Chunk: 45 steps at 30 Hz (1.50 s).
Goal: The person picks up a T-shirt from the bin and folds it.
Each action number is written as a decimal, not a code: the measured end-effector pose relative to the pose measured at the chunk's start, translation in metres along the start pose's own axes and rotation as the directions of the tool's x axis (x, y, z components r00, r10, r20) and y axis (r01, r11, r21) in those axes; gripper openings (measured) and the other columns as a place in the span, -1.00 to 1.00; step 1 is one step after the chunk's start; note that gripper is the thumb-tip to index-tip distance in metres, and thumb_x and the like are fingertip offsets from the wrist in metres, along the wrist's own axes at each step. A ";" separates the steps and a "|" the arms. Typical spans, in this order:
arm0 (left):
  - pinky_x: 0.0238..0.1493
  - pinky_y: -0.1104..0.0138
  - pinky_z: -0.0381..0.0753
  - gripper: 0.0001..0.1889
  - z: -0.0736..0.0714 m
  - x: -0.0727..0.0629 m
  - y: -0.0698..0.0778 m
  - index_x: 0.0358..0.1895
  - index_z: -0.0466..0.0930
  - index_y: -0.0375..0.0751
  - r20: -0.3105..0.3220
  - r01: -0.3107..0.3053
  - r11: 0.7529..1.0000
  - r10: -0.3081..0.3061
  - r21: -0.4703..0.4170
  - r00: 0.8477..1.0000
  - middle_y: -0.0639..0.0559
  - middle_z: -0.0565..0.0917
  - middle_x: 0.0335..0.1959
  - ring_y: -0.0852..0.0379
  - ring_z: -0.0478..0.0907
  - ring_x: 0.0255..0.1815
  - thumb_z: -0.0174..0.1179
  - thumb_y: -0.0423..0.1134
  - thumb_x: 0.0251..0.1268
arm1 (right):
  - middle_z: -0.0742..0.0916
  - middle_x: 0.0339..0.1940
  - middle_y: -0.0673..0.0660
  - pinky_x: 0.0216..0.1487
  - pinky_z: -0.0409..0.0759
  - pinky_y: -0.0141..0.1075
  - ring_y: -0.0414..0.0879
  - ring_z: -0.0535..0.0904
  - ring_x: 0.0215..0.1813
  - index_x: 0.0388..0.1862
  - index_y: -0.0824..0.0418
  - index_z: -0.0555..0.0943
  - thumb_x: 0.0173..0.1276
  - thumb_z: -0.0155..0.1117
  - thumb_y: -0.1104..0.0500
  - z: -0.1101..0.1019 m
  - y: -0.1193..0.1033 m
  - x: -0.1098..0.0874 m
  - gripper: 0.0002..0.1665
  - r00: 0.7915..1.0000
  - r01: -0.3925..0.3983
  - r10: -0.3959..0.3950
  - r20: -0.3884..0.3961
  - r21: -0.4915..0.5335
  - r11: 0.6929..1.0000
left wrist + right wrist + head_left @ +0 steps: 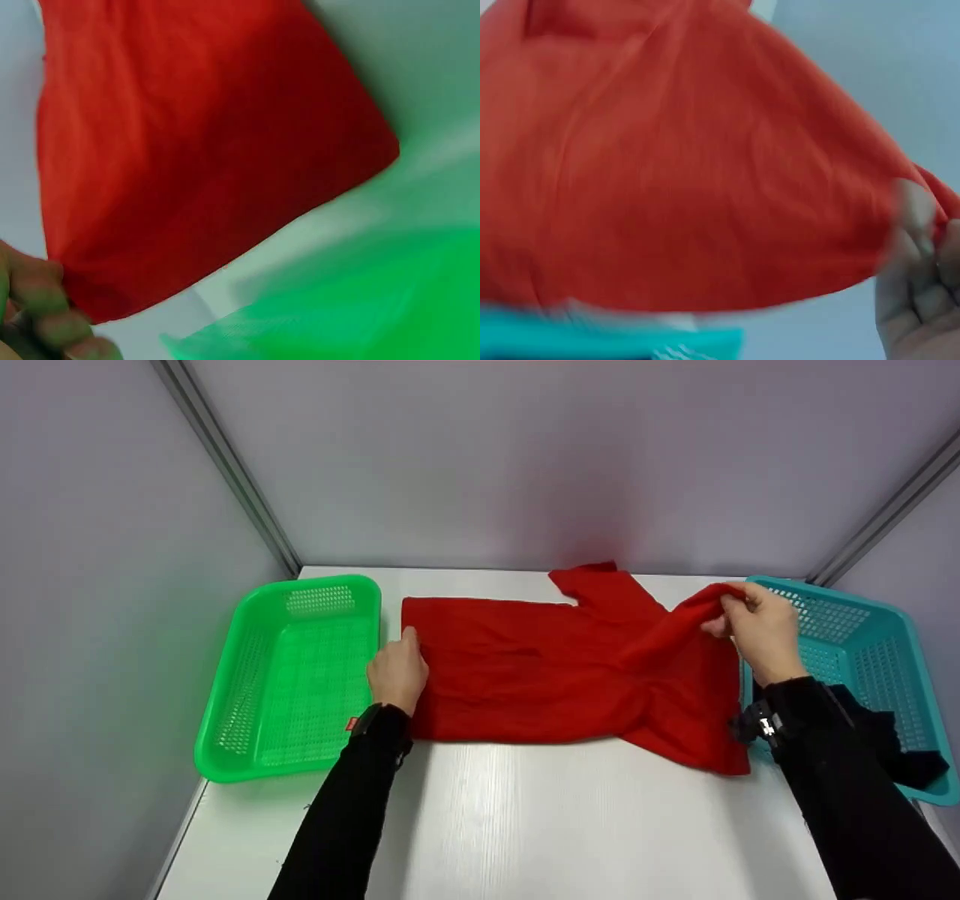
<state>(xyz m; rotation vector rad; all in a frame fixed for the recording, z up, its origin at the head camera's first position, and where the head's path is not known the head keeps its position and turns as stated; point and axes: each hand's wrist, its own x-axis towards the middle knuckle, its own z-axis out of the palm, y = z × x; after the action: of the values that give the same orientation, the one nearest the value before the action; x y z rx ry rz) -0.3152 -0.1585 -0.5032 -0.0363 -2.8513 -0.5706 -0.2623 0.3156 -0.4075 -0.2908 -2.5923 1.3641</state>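
A red T-shirt (525, 675) lies across the white table, its straight hem on the left and a short sleeve sticking out at the back. My left hand (397, 671) pinches the hem beside the green basket; in the left wrist view, curled fingers (52, 307) meet the cloth's edge. At the other end my right hand (765, 626) grips a bunched edge of the shirt and lifts it, drawing slanting folds toward the hand. The right wrist view shows the raised cloth (705, 172) stretching to the pinching fingers (915, 217).
The green basket (214, 712) stands at the left, with a small red tag near its right side. At the right is a teal basket (919, 660) holding black cloth (911, 765), partly behind my right forearm. Pale panels (480, 465) border the table at the back and sides.
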 end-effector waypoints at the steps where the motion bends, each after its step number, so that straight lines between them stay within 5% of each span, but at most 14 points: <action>1: -0.39 -0.14 0.68 -0.94 0.002 0.000 0.000 -0.16 0.50 -0.29 0.018 0.052 0.997 -0.051 -0.049 0.999 -0.36 0.71 -0.39 -0.35 0.71 -0.33 0.04 -0.40 0.53 | 0.76 0.05 0.20 0.05 0.62 -0.45 -0.17 0.72 0.03 0.55 0.17 0.42 0.69 0.01 0.03 0.001 0.003 0.001 -0.45 0.999 -0.021 0.019 0.043 0.043 0.999; 3: -0.34 -0.14 0.68 -0.87 0.007 0.000 0.002 0.03 0.47 -0.28 0.060 0.126 0.984 -0.119 -0.128 0.991 -0.37 0.73 -0.29 -0.36 0.71 -0.29 0.00 -0.38 0.57 | 0.53 0.48 0.21 0.41 0.47 -0.26 -0.04 0.48 0.46 0.70 0.04 0.17 0.70 -0.01 -0.01 0.006 0.012 0.000 -0.32 0.991 -0.046 0.037 0.129 0.068 0.997; 6: -0.19 -0.09 0.69 -0.66 0.015 -0.009 0.005 0.30 0.40 -0.29 0.127 0.149 0.971 -0.127 -0.185 0.984 -0.35 0.69 0.06 -0.31 0.68 -0.03 0.01 -0.41 0.54 | 0.15 0.72 0.20 0.57 0.22 0.08 0.19 0.10 0.68 0.76 -0.05 -0.09 0.69 0.01 -0.02 0.017 0.027 -0.012 -0.17 0.973 0.008 0.003 0.231 -0.046 0.999; 10: 0.19 -0.07 0.63 -0.59 0.029 -0.037 0.010 0.32 0.48 -0.32 0.231 -0.026 0.988 0.060 -0.149 0.971 -0.29 0.47 0.45 -0.28 0.46 0.41 0.10 -0.46 0.45 | 0.37 0.59 0.37 0.40 0.39 0.27 0.39 0.40 0.44 0.65 0.20 0.25 0.64 0.08 0.17 0.042 0.055 -0.046 -0.33 0.951 0.150 -0.073 0.299 -0.244 0.958; 13: 0.33 -0.09 0.53 -0.66 0.040 -0.064 0.006 0.24 0.58 -0.27 0.335 -0.168 0.979 0.197 -0.114 0.921 -0.27 0.46 0.47 -0.33 0.38 0.49 0.15 -0.42 0.46 | 0.60 0.34 0.44 0.26 0.53 0.26 0.40 0.58 0.20 0.41 0.36 0.51 0.55 0.17 0.29 0.060 0.084 -0.076 -0.51 0.938 0.243 -0.116 0.328 -0.381 0.892; 15: 0.36 -0.13 0.48 -0.62 0.046 -0.081 -0.001 0.31 0.57 -0.25 0.398 -0.226 0.970 0.245 -0.094 0.884 -0.27 0.44 0.49 -0.38 0.35 0.49 0.17 -0.35 0.49 | 0.60 0.33 0.48 0.31 0.46 0.31 0.44 0.52 0.31 0.39 0.39 0.51 0.51 0.23 0.29 0.069 0.105 -0.095 -0.50 0.926 0.272 -0.106 0.362 -0.447 0.852; 18: 0.33 -0.22 0.48 -0.50 0.051 -0.100 -0.013 0.46 0.46 -0.20 0.440 -0.247 0.968 0.241 -0.046 0.865 -0.28 0.35 0.55 -0.50 0.27 0.51 0.18 -0.24 0.52 | 0.46 0.47 0.51 0.39 0.32 0.36 0.52 0.33 0.46 0.50 0.40 0.39 0.51 0.28 0.24 0.076 0.134 -0.116 -0.36 0.911 0.300 -0.084 0.405 -0.507 0.808; 22: 0.11 -0.21 0.64 -0.43 0.047 -0.109 -0.021 0.54 0.38 -0.19 0.464 -0.238 0.971 0.196 0.032 0.864 -0.32 0.30 0.57 -0.57 0.25 0.48 0.15 -0.30 0.49 | 0.49 0.44 0.51 0.33 0.43 0.28 0.47 0.40 0.43 0.44 0.45 0.41 0.47 0.26 0.38 0.070 0.154 -0.126 -0.41 0.904 0.382 -0.167 0.394 -0.568 0.729; 26: -0.06 -0.19 0.71 -0.40 0.036 -0.112 -0.022 0.50 0.40 -0.25 0.485 -0.239 0.963 0.152 0.123 0.861 -0.37 0.38 0.51 -0.58 0.41 0.37 0.13 -0.43 0.38 | 0.73 -0.02 0.42 -0.02 0.71 0.16 0.30 0.72 -0.03 0.02 0.42 0.55 0.35 0.26 0.56 0.061 0.155 -0.130 -0.71 0.901 0.429 -0.271 0.338 -0.616 0.661; 31: -0.07 -0.16 0.72 -0.51 0.025 -0.122 -0.023 0.36 0.53 -0.31 0.464 -0.278 0.949 0.181 0.147 0.867 -0.40 0.53 0.37 -0.51 0.63 0.13 0.17 -0.44 0.36 | 0.59 -0.57 0.14 -0.42 0.68 0.07 0.08 0.60 -0.54 -0.30 0.26 0.50 0.32 0.28 0.48 0.055 0.141 -0.138 -0.82 0.908 0.399 -0.170 0.383 -0.669 0.627; 34: -0.18 -0.05 0.76 -0.67 0.019 -0.130 -0.027 0.12 0.63 -0.33 0.435 -0.316 0.936 0.223 0.153 0.872 -0.39 0.66 0.20 -0.36 0.74 -0.15 0.18 -0.47 0.30 | 0.58 -0.63 0.08 -0.46 0.63 0.04 0.03 0.56 -0.57 -0.37 0.22 0.57 0.30 0.29 0.40 0.052 0.128 -0.143 -0.88 0.881 0.408 -0.058 0.469 -0.692 0.595; 40: -0.53 0.12 0.62 -0.85 0.017 -0.134 -0.033 -0.18 0.65 -0.25 0.323 -0.379 0.889 0.291 0.258 0.901 -0.12 0.65 -0.56 -0.11 0.65 -0.53 0.25 -0.43 0.18 | 0.61 -0.54 0.03 -0.37 0.57 -0.03 -0.03 0.52 -0.46 -0.45 0.16 0.67 0.34 0.29 0.24 0.047 0.099 -0.135 -0.86 0.779 0.395 0.156 0.607 -0.669 0.629; 42: -0.55 0.13 0.60 -0.88 0.020 -0.127 -0.031 -0.20 0.64 -0.24 0.265 -0.385 0.882 0.317 0.271 0.911 -0.09 0.60 -0.59 -0.10 0.63 -0.51 0.28 -0.39 0.19 | 0.60 -0.55 0.02 -0.38 0.55 -0.06 -0.05 0.50 -0.47 -0.43 0.16 0.66 0.37 0.29 0.24 0.048 0.093 -0.124 -0.85 0.789 0.391 0.123 0.602 -0.646 0.655; 45: -0.37 0.09 0.67 -0.82 0.030 -0.111 -0.024 -0.10 0.66 -0.23 0.204 -0.417 0.880 0.375 0.228 0.904 -0.15 0.66 -0.29 -0.16 0.63 -0.23 0.32 -0.32 0.25 | 0.60 -0.57 0.06 -0.43 0.57 -0.08 -0.04 0.51 -0.51 -0.30 0.23 0.65 0.41 0.31 0.26 0.056 0.085 -0.103 -0.94 0.854 0.390 -0.025 0.519 -0.609 0.691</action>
<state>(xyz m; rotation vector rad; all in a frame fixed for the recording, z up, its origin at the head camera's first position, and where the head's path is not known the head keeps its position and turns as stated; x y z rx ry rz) -0.2159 -0.1674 -0.5648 -0.6315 -2.9142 -0.0975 -0.1712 0.2915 -0.5178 0.3053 -3.3307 0.3119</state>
